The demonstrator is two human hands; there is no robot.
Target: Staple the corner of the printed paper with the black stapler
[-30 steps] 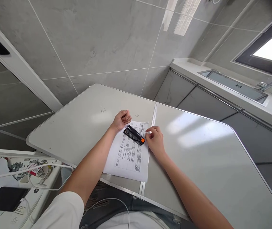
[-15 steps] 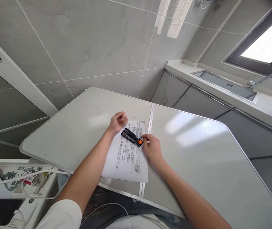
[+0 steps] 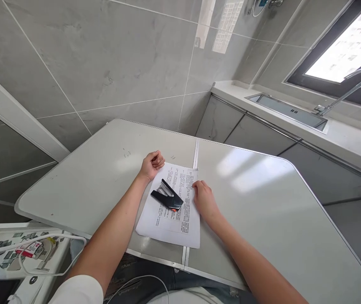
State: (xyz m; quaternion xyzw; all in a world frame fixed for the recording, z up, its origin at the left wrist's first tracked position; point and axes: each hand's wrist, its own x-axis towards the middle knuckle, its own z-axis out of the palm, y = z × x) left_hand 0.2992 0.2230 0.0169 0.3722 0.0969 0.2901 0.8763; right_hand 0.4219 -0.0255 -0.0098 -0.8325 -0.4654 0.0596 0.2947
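Observation:
A printed paper sheet [image 3: 171, 219] lies on the grey folding table [image 3: 256, 198], beside its middle seam. On the sheet rests a black stapler [image 3: 167, 196], hinged apart, with a bit of orange showing at its near end. My left hand [image 3: 151, 164] is curled into a fist at the sheet's far left corner, just beyond the stapler. My right hand [image 3: 202, 197] lies on the sheet's right edge with its fingers loosely stretched toward the far corner, a short way from the stapler and not touching it.
A counter with a sink [image 3: 286, 109] and a curved tap [image 3: 345, 90] runs along the back right under a window. At the lower left is a white surface with cables [image 3: 41, 249] and small printed items. A white cable [image 3: 142, 280] crosses my lap.
My right hand has let go of the stapler's orange end. The stapler now lies nearer to me on the sheet, swung round and hinged apart. My left fist has stayed put.

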